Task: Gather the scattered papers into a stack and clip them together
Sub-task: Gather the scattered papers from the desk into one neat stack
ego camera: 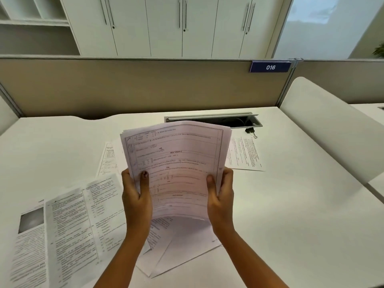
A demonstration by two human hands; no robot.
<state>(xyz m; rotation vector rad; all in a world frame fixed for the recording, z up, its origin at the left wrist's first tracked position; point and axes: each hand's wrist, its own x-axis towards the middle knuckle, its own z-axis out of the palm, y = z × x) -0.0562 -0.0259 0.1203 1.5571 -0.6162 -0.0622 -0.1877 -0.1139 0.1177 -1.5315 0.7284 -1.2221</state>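
a: what are the hands doing?

b: both are gripping a stack (176,163) of printed sheets, holding it up above the desk (291,204), tilted back so the top page is facing the camera. the left hand (136,196) is clasping the stack's lower left edge, thumb lying on the front page and fingers going behind. the right hand (221,194) is doing the same on the lower right edge.

a: is the stack sitting square?

b: not quite. the sheet edges are fanning a little at the top and along the left side, and the pages are bowing slightly between the two hands.

a: are more papers lying around?

b: yes. a large sheet (62,235) with dense text and a grey photo is lying flat at the lower left. another page (108,159) is peeking out behind the stack on the left. one more (244,154) is lying to the right, partly hidden by the stack. a few overlapping pages (178,246) are resting under and between the wrists, near the desk's front.

a: and the clip?

b: a black binder clip (251,131) is sitting on the desk at the far right, just beside the cable tray (212,119) and touching the top corner of the right page. neither hand is near it.

a: anything else?

b: a blue tag (270,67) reading 016 is hanging on the partition (124,86).
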